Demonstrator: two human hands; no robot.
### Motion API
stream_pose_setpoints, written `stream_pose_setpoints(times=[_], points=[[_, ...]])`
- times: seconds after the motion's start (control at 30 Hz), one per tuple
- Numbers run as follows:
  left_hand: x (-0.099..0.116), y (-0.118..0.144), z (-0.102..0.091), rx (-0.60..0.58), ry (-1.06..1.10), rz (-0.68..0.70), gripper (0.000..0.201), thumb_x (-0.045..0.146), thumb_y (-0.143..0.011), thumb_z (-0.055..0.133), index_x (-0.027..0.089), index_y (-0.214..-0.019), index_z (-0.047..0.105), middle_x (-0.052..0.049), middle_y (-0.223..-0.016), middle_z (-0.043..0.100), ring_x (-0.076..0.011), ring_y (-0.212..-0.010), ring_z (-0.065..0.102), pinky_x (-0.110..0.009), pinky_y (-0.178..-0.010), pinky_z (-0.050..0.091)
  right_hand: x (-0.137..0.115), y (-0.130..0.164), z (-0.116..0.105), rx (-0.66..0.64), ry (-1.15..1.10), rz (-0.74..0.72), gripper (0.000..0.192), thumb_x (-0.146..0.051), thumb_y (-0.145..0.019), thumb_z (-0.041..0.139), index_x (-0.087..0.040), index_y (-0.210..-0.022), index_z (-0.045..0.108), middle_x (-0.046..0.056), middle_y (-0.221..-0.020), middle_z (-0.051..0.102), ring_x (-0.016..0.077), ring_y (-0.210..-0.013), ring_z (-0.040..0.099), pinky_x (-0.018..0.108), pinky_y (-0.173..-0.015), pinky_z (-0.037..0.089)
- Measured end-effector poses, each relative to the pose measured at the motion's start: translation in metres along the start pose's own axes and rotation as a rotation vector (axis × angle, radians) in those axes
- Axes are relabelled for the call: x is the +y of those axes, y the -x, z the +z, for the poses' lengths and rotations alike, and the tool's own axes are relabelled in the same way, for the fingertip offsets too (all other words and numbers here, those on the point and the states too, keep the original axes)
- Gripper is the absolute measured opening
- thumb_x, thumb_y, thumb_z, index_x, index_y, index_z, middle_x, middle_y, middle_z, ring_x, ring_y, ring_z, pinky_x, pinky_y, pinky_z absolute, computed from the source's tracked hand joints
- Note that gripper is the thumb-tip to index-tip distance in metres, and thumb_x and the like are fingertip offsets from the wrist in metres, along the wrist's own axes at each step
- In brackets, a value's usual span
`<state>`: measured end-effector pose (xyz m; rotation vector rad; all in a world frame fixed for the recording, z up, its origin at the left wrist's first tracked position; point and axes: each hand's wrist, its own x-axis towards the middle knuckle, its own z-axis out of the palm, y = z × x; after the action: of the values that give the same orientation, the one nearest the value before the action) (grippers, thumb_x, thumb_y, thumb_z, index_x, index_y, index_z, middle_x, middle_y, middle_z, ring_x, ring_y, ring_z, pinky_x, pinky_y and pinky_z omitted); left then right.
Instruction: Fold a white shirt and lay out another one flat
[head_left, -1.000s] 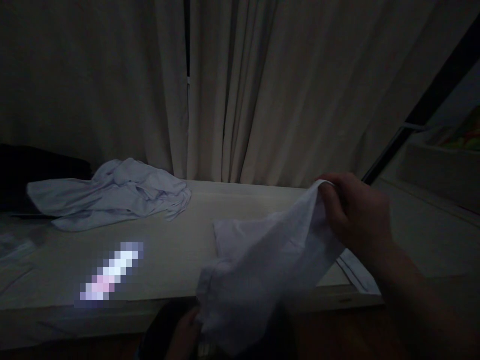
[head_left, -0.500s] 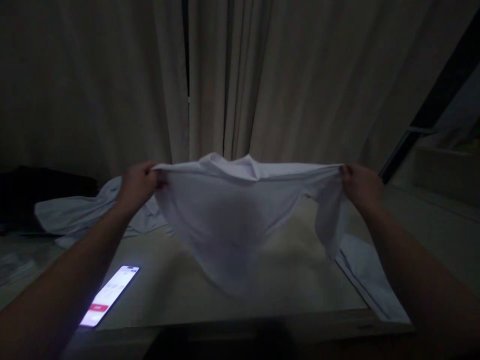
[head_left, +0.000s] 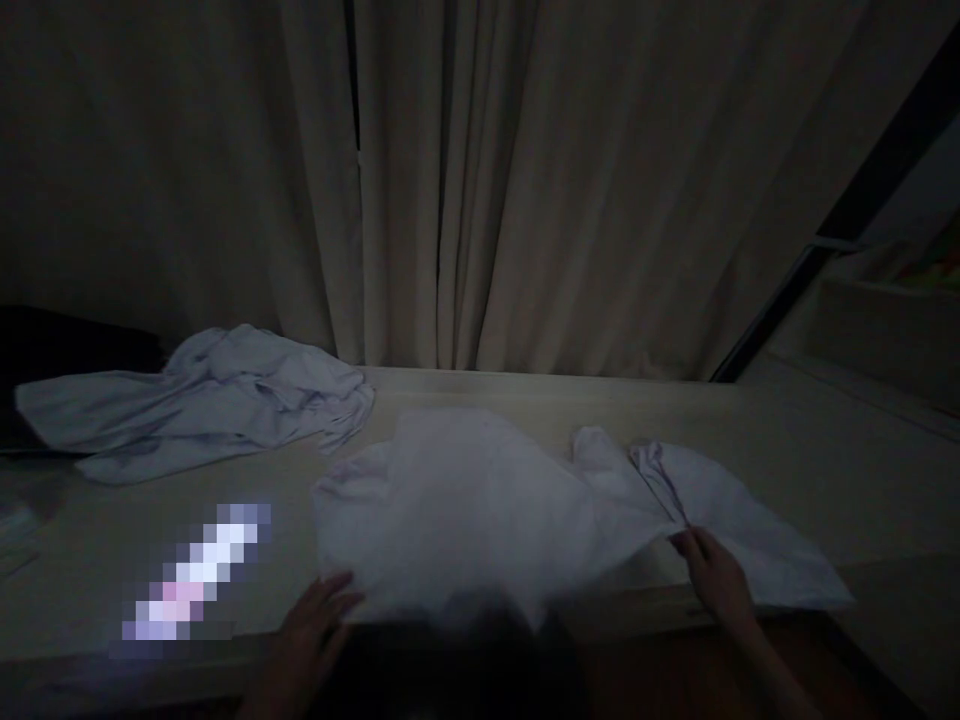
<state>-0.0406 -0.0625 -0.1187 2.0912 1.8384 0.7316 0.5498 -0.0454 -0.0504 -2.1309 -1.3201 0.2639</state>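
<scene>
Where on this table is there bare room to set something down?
Bare strip along the back edge, between the curtain and the flat white shirt. More bare table at far right. Left is crowded: crumpled shirt, lit phone. Both hands occupy the front edge.

On the table (head_left: pixel 465 390) in front of you, the shirt (head_left: pixel 480 510) lies spread at the near edge. Your left hand (head_left: pixel 311 630) touches its near left corner, and your right hand (head_left: pixel 712 575) touches its right side. A crumpled garment (head_left: pixel 210 395) lies far left. The phone (head_left: pixel 191 575) lies near left. The curtain (head_left: pixel 525 180) hangs behind the table.
</scene>
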Motion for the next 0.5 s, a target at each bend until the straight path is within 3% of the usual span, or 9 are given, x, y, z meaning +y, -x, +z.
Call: stream_pose_setpoints(times=[0.1, 0.2, 0.3, 0.4, 0.5], points=[[-0.014, 0.035, 0.034, -0.021, 0.0, -0.021, 0.028, 0.037, -0.069, 0.055, 0.031, -0.09, 0.072, -0.007, -0.118, 0.067, -0.0294, -0.11, 0.061, -0.046, -0.091, 0.053, 0.043, 0.028, 0.038, -0.035, -0.05, 0.027, 0.034, -0.053, -0.067, 0.044, -0.025, -0.074, 0.062, 0.011, -0.081, 0.07, 0.0317, -0.084, 0.065, 0.046, -0.081, 0.049], [-0.013, 0.033, 0.028, 0.049, 0.095, -0.109, 0.04, 0.041, -0.066, 0.056, 0.028, -0.101, 0.068, -0.009, -0.125, 0.061, -0.0293, -0.114, 0.059, -0.044, -0.091, 0.053, 0.06, 0.045, 0.056, -0.009, -0.095, 0.055, 0.041, -0.051, -0.064, 0.046, -0.021, -0.088, 0.062, 0.014, -0.086, 0.068, 0.0335, -0.087, 0.064, 0.048, -0.083, 0.049], [-0.02, 0.006, 0.003, 0.119, 0.218, -0.377, 0.05, 0.048, -0.064, 0.055, 0.021, -0.105, 0.064, -0.013, -0.114, 0.065, -0.0316, -0.107, 0.061, -0.045, -0.086, 0.054, 0.047, 0.067, 0.066, 0.046, -0.046, 0.009, 0.047, -0.048, -0.069, 0.044, -0.016, -0.101, 0.058, 0.019, -0.102, 0.064, 0.0347, -0.1, 0.06, 0.049, -0.09, 0.047], [-0.029, -0.027, -0.02, 0.087, 0.385, -0.691, 0.056, 0.052, -0.066, 0.053, 0.013, -0.106, 0.06, -0.017, -0.098, 0.069, -0.0317, -0.087, 0.067, -0.045, -0.076, 0.055, 0.018, 0.109, 0.087, 0.091, -0.017, -0.059, 0.046, -0.042, -0.075, 0.041, -0.015, -0.109, 0.055, 0.019, -0.112, 0.06, 0.0331, -0.108, 0.056, 0.049, -0.095, 0.044], [-0.026, -0.056, -0.033, 0.086, 0.487, -0.82, 0.057, 0.054, -0.068, 0.054, 0.01, -0.105, 0.059, -0.017, -0.091, 0.07, -0.03, -0.076, 0.068, -0.043, -0.068, 0.055, -0.009, 0.166, 0.12, 0.013, -0.003, -0.171, 0.038, -0.038, -0.076, 0.044, -0.025, -0.107, 0.061, 0.012, -0.113, 0.064, 0.0313, -0.108, 0.058, 0.049, -0.092, 0.049]])
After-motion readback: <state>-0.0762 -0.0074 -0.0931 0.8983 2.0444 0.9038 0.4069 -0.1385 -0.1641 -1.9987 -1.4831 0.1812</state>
